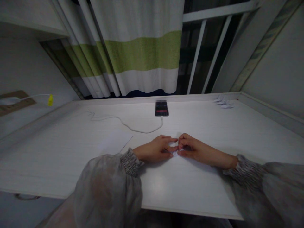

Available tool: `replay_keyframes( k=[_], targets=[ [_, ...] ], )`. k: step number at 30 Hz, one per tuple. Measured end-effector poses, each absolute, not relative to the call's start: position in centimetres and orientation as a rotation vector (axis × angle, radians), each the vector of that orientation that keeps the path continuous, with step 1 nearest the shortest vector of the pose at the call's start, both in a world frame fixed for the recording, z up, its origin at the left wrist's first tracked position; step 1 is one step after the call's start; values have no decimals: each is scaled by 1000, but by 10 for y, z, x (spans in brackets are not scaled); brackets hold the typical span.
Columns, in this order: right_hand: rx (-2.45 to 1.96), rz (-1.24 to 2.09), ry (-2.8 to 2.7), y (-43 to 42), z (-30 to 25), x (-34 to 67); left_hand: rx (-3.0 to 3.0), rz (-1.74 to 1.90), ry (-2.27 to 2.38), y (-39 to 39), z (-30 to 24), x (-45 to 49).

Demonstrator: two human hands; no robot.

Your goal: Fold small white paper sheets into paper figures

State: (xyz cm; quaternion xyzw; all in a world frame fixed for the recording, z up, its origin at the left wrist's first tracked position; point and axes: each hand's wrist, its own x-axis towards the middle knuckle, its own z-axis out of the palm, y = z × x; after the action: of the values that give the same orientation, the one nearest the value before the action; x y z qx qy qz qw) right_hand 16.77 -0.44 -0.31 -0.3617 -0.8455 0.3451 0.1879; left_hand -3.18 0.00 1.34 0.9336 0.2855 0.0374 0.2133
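Note:
Over the middle of the white desk, my left hand (159, 148) and my right hand (193, 148) meet fingertip to fingertip. Between them is a small piece of white paper (175, 154), mostly covered by the fingers; its exact shape is hard to make out. The left fingers are bent onto the paper, and one wears a ring. My right thumb and fingers pinch it from the other side. To the left of my hands lies flat white paper (115, 141), nearly the colour of the desk.
A phone (161, 108) lies at the back of the desk (185, 193), with a white cable (140, 131) running left from it. Several small folded white paper pieces (224, 103) sit in the far right corner. Behind hangs a white and green curtain (144, 53) beside a barred window.

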Motion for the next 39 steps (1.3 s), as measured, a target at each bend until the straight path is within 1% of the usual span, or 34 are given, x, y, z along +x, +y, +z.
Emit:
replay_keyframes(
  k=[7, 13, 24, 32, 39],
  targets=[
    [-1069, 922, -2375, -5, -1, 165, 2771, -13, 863, -9, 9, -29],
    [-1072, 894, -2365, -4, -1, 165, 2820, -20, 872, -8, -1, -31],
    [-1070, 835, -2356, -5, -4, 164, 2730, -14, 838, -8, 2, -35],
    [-1076, 865, -2365, -6, -2, 164, 2638, -46, 836, -9, 9, -34],
    [-1086, 876, -2359, -7, 0, 163, 2538, 63, 872, -6, 11, -32]
  ],
)
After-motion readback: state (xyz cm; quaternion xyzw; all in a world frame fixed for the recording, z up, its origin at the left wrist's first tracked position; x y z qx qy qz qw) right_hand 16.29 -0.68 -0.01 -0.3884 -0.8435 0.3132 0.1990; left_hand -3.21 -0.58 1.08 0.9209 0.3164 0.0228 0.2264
